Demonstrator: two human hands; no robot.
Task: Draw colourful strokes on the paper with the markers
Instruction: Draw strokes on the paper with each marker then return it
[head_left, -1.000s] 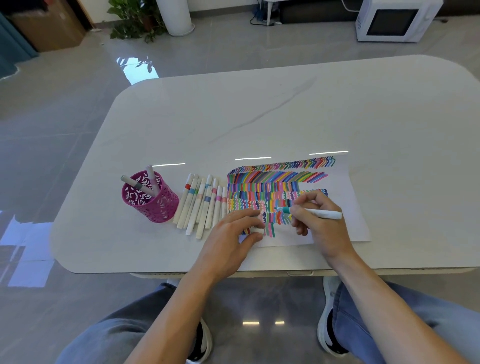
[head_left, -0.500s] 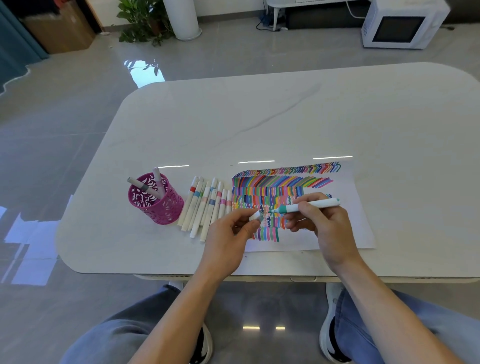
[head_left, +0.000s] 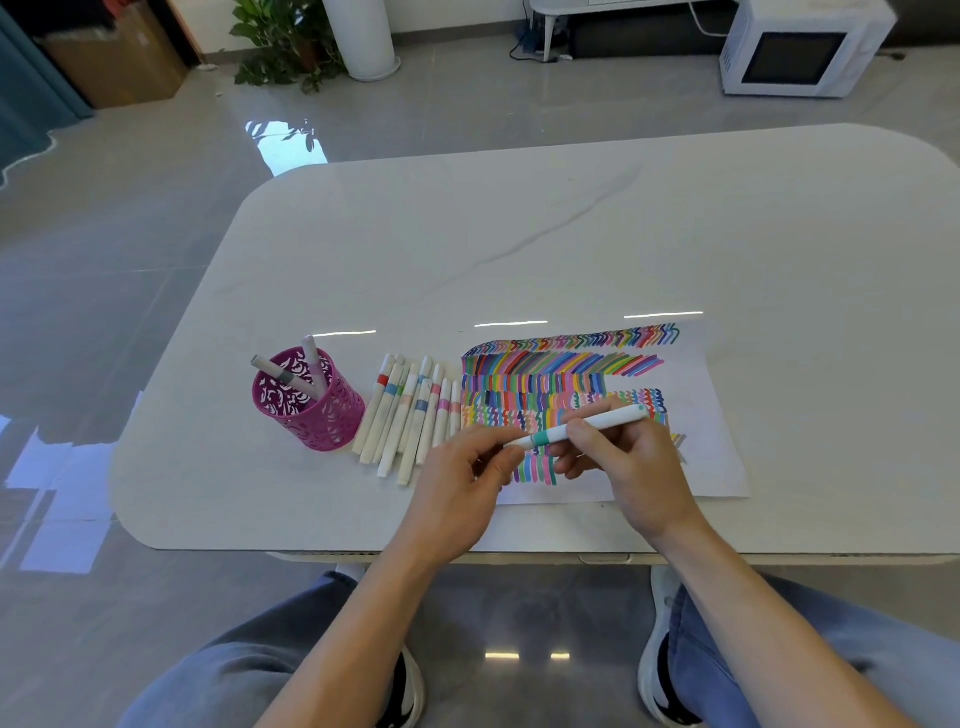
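Note:
A white sheet of paper covered with rows of colourful strokes lies near the table's front edge. My right hand grips a white marker with a teal band and holds it nearly level just above the strokes. My left hand pinches the white cap at the marker's left end, where cap and marker meet. Several capped markers lie in a row left of the paper. A pink cut-out pen cup holding two markers stands further left.
The white table stretches away behind the paper, and its front edge runs just below my wrists. On the floor beyond stand a microwave, a potted plant and a white column. My knees show under the table.
My right hand lifted the teal marker off the paper and turned it level. My left hand picked up the cap and brought it onto the marker's tip.

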